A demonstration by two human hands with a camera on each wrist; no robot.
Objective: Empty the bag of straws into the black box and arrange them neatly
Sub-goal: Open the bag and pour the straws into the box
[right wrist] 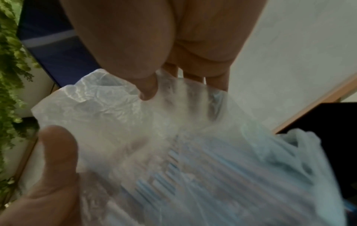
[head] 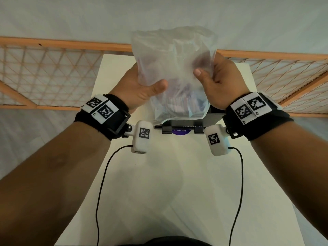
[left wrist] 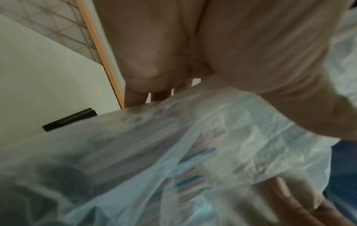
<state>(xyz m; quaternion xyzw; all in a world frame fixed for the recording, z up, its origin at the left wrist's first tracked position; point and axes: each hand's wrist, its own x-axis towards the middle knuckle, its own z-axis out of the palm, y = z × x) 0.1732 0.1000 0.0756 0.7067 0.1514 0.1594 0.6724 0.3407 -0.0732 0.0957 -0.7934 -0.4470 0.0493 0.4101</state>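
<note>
A translucent plastic bag [head: 174, 71] hangs over the black box [head: 211, 119], which shows only as a dark edge below the bag. Both hands hold the bag up. My left hand [head: 142, 82] grips its left side, thumb across the front. My right hand [head: 214, 79] pinches its right side between thumb and fingers. Several striped straws [head: 179, 103] bunch in the bag's lower end. In the right wrist view the straws [right wrist: 193, 175] show through the bag [right wrist: 108, 107], beside the black box [right wrist: 328, 119]. The left wrist view shows the bag [left wrist: 193, 145] and the black box's edge [left wrist: 69, 119].
The box stands on a white table [head: 170, 174] that runs toward me. A wooden lattice railing [head: 53, 68] crosses behind it on both sides. Two black cables [head: 103, 183] hang from the wrist cameras. A purple label [head: 180, 132] sits at the box's near edge.
</note>
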